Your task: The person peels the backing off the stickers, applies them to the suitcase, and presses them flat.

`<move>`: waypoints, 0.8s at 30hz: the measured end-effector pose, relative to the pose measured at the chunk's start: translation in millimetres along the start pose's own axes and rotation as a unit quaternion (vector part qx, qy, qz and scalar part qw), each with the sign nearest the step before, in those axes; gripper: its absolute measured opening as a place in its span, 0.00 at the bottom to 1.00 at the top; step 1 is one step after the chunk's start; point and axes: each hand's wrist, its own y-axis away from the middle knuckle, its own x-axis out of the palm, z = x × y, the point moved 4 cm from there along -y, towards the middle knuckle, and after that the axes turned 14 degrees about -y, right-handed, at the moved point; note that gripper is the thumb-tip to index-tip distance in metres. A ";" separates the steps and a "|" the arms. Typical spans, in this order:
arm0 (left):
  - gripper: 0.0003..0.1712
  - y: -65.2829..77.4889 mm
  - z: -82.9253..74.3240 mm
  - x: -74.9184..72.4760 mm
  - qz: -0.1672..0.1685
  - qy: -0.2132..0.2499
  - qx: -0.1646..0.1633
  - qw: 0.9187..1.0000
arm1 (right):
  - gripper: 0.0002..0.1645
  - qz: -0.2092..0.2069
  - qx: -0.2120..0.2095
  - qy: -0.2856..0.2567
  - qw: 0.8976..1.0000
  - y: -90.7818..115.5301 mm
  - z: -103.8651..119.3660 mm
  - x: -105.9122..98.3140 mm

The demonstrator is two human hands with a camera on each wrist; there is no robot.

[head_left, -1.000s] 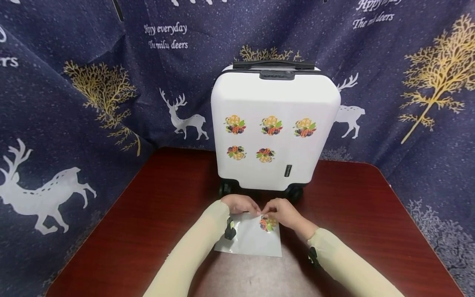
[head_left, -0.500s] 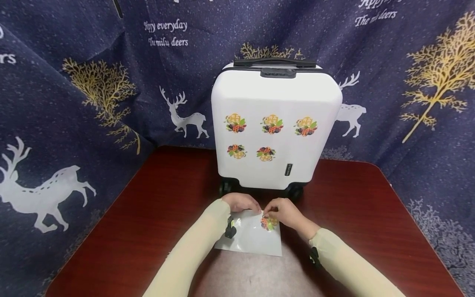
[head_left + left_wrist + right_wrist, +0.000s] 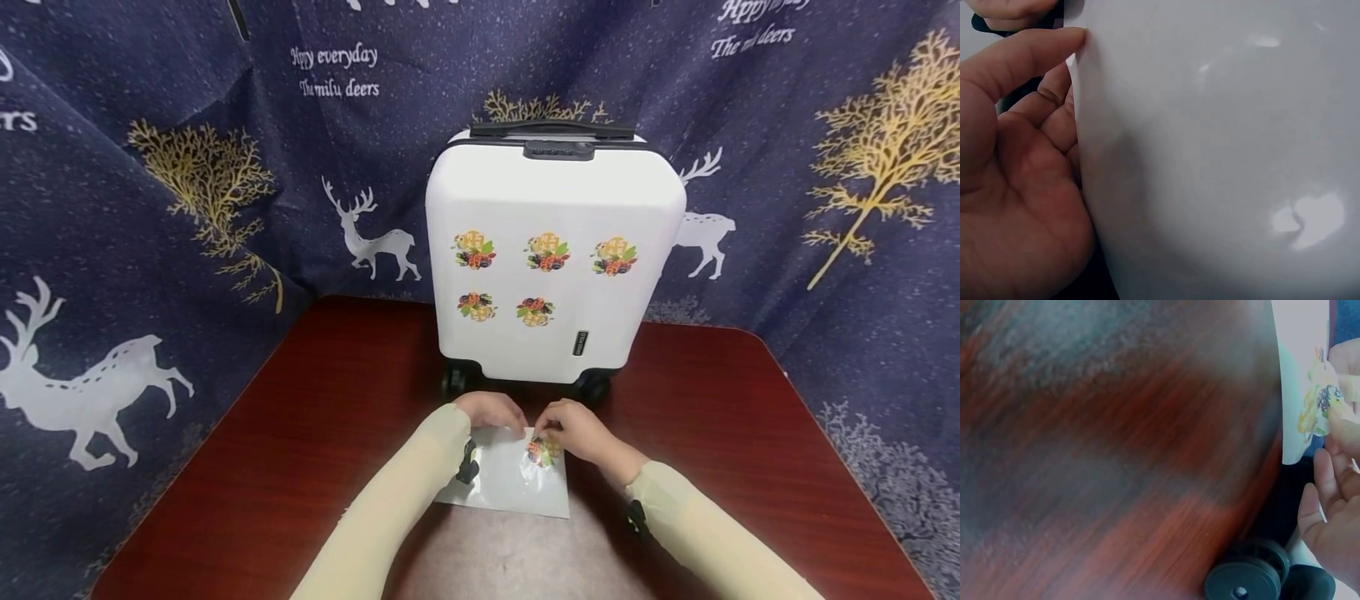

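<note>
A white glossy sheet (image 3: 502,485) hangs over the near part of the table, tilted up. My left hand (image 3: 492,410) pinches its far edge; in the left wrist view the thumb (image 3: 1054,47) lies on the glossy face, with other fingers behind. At the sheet's far right corner is a fruit-patterned sticker (image 3: 542,452). My right hand (image 3: 577,429) pinches the edge of this sticker between thumb and finger. The right wrist view shows the sticker (image 3: 1322,403) partly lifted off the sheet, the other right fingers loosely curled below.
Behind the hands a white suitcase (image 3: 555,187) stands upright on black wheels (image 3: 455,379), bearing several similar stickers (image 3: 547,252) in two rows. It stands on a dark red wooden table (image 3: 360,350). A blue deer-patterned cloth (image 3: 300,167) hangs behind.
The right fingertips have shifted slightly right, away from the left fingertips, with the sticker's edge between them. The left hand keeps its hold on the sheet. The suitcase stays in place.
</note>
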 end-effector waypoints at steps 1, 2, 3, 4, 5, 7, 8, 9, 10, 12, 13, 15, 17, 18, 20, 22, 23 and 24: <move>0.18 0.1 -0.1 0.2 0.000 -0.003 0.000 1.000 | 0.07 0.003 0.003 0.000 1.000 -0.1 -0.1 -0.3; 0.18 0.2 -0.3 0.5 0.000 -0.005 0.000 1.000 | 0.07 0.006 0.006 -0.001 1.000 -0.1 -0.3 -0.6; 0.17 0.4 -0.4 0.7 0.000 -0.007 0.000 1.000 | 0.06 0.009 0.010 -0.004 1.000 -0.1 -0.6 -0.7; 0.17 0.6 -0.5 0.9 -0.002 -0.010 0.001 1.000 | 0.06 0.011 0.012 -0.007 1.000 -0.1 -1.0 -0.9; 0.16 0.8 -0.7 1.1 -0.003 -0.014 0.003 1.000 | 0.05 0.013 0.014 -0.009 1.000 -0.1 -1.2 -1.2; 0.16 1.4 -1.7 0.8 -0.007 -0.022 0.008 1.000 | 0.05 0.017 0.012 -0.013 1.000 0.1 -1.8 -2.0; 0.15 1.8 -2.2 0.6 -0.008 -0.025 0.009 1.000 | 0.04 0.017 0.011 -0.015 1.000 0.1 -2.1 -2.3; 0.15 2.0 -2.6 0.3 -0.009 -0.029 0.011 0.999 | 0.04 0.017 0.009 -0.015 1.000 0.3 -2.1 -2.7; 0.15 2.3 -2.8 0.2 -0.009 -0.031 0.012 0.999 | 0.04 0.017 0.007 -0.016 1.000 0.2 -2.4 -2.8; 0.15 2.0 -3.0 0.2 -0.006 -0.032 0.013 0.999 | 0.04 0.018 0.003 -0.017 1.000 0.3 -2.7 -3.1; 0.15 1.8 -2.8 0.1 -0.005 -0.032 0.013 0.999 | 0.04 0.019 0.003 -0.018 1.000 0.3 -2.6 -3.4; 0.15 1.0 -2.3 0.3 -0.002 -0.028 0.012 1.000 | 0.04 0.020 0.006 -0.021 1.000 0.3 -2.6 -3.6; 0.15 0.3 -2.1 0.3 0.000 -0.025 0.011 1.000 | 0.04 0.020 0.013 -0.024 0.999 0.2 -2.8 -3.5; 0.15 0.1 -2.0 0.2 0.000 -0.024 0.011 1.000 | 0.04 0.021 0.014 -0.025 0.999 0.3 -2.5 -3.7; 0.15 -0.2 -2.1 0.0 0.000 -0.024 0.010 1.000 | 0.04 0.021 0.020 -0.029 0.999 0.5 -1.9 -3.5; 0.14 0.0 -2.5 -0.3 -0.002 -0.027 0.008 1.000 | 0.04 0.022 0.023 -0.033 0.999 0.9 -0.9 -3.6; 0.14 0.2 -2.7 -0.6 -0.003 -0.029 0.007 1.000 | 0.03 0.024 0.021 -0.032 0.999 1.2 -0.3 -3.8; 0.14 0.5 -2.8 -0.7 -0.004 -0.031 0.005 0.999 | 0.03 0.024 0.022 -0.033 0.999 1.4 -0.1 -3.8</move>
